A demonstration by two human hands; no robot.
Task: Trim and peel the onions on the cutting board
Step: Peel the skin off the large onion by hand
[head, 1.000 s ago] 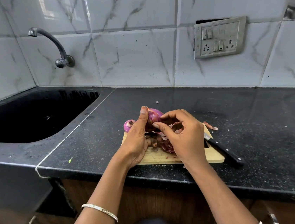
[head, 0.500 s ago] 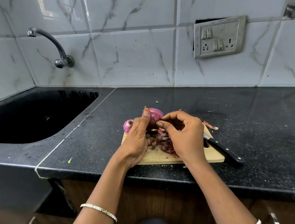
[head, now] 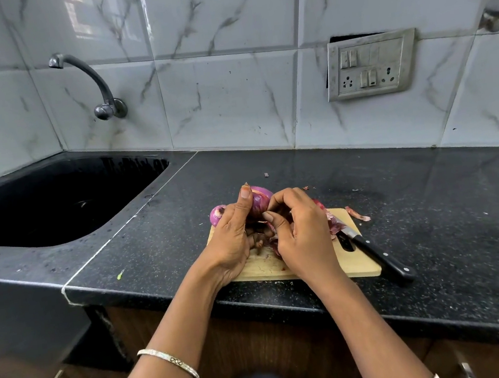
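Left hand (head: 232,237) grips a part-peeled onion (head: 259,201) while skin is pinched by the right hand (head: 301,229); a second onion (head: 216,215) awaits on the cutting board (head: 356,265).

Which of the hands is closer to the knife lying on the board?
Right. The right hand sits just beside the knife, which lies untouched on the cutting board's right edge. The left hand is farther away, gripping the onion.

Knife (head: 373,251) across cutting board's (head: 356,265) right edge.
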